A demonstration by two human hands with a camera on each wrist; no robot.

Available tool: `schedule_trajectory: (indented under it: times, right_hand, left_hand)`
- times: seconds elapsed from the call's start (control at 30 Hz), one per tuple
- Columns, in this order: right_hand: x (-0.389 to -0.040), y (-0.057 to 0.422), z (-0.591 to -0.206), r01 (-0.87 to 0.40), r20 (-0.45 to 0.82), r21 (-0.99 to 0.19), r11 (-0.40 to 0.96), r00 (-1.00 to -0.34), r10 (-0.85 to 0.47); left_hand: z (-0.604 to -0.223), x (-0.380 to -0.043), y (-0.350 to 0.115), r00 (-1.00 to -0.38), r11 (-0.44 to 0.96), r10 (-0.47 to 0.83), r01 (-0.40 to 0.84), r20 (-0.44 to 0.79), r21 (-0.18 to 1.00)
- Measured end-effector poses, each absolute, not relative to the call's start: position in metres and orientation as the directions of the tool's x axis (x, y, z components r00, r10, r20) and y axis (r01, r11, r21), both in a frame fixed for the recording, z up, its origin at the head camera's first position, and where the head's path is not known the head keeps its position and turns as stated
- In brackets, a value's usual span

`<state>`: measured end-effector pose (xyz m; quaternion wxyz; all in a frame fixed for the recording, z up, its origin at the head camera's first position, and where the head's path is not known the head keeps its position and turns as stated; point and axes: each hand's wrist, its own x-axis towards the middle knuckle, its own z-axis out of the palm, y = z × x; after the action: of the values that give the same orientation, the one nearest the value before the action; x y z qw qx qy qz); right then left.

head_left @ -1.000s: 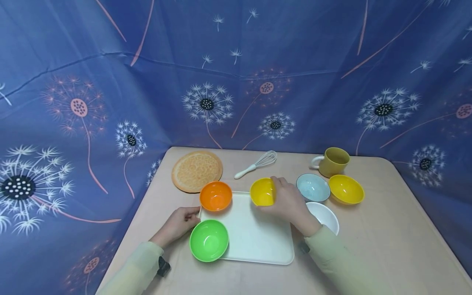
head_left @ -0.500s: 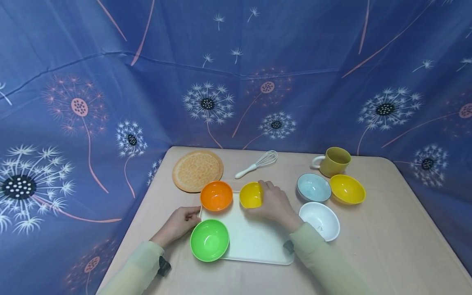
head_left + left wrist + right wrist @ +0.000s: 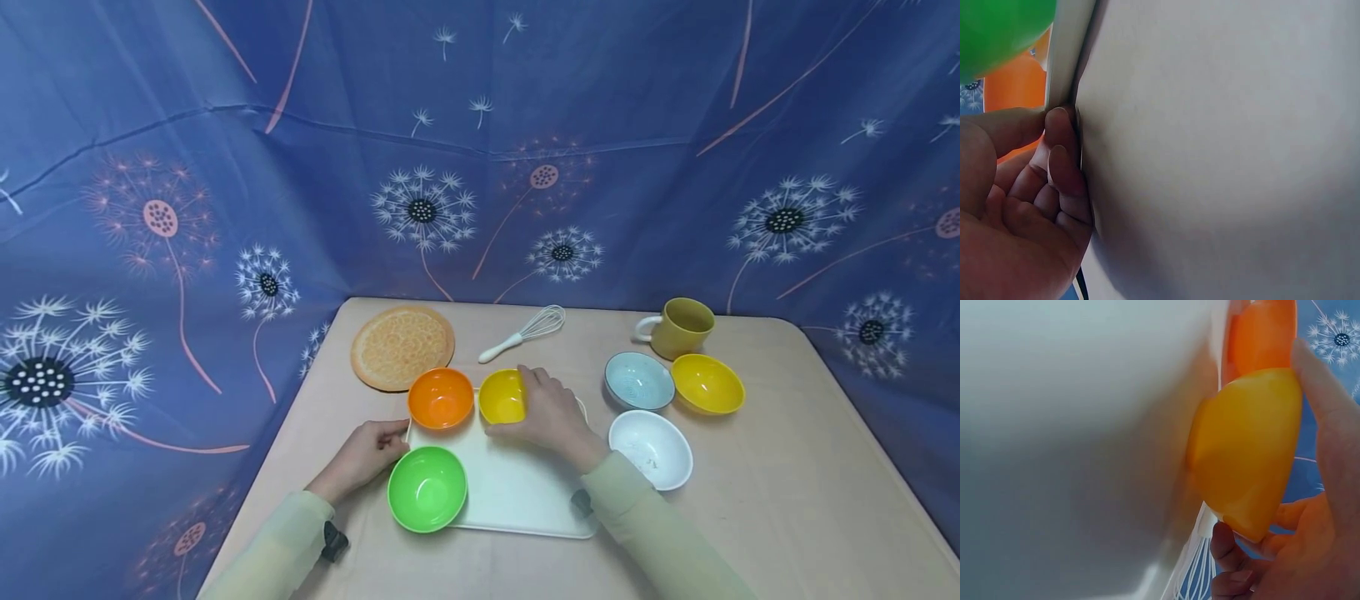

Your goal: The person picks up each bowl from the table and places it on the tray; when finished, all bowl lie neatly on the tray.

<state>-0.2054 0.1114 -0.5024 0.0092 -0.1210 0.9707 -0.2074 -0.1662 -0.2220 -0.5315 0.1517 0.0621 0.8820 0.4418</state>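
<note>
My right hand point(image 3: 553, 414) grips a small yellow bowl point(image 3: 500, 397) by its right side, over the back edge of a white rectangular tray point(image 3: 510, 493). In the right wrist view the yellow bowl point(image 3: 1244, 447) stands upright beside the orange bowl point(image 3: 1265, 337), nearly or just touching it. An orange bowl point(image 3: 440, 399) occupies the tray's back left corner, and a green bowl point(image 3: 427, 490) the front left, partly past the edge. My left hand point(image 3: 365, 454) pinches the tray's left edge between those two bowls; the left wrist view shows its thumb and curled fingers point(image 3: 1063, 172) there.
Behind the tray lie a round pizza-like board point(image 3: 402, 347) and a white whisk point(image 3: 522, 334). On the right stand a light blue bowl point(image 3: 639, 381), a white bowl point(image 3: 651, 450), another yellow bowl point(image 3: 707, 384) and an olive mug point(image 3: 681, 327). A patterned blue cloth point(image 3: 480, 225) hangs behind.
The right hand has carried the yellow bowl leftward, close to the orange bowl. The left hand has stayed at the tray's edge.
</note>
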Motion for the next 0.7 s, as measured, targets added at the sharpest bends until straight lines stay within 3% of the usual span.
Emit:
schedule_trajectory:
  times: [0.37, 0.7]
  right_hand:
    - [-0.198, 0.121, -0.495, -0.198, -0.018, -0.426, 0.883, -0.974, -0.227]
    - [-0.18, 0.161, -0.464, -0.266, 0.098, -0.369, 0.891, -0.964, -0.247]
  left_hand:
    - [-0.532, -0.167, -0.223, -0.944, 0.592, 0.265, -0.002, -0.197, 0.806]
    - [-0.532, -0.166, -0.224, -0.939, 0.582, 0.3, 0.039, -0.17, 0.813]
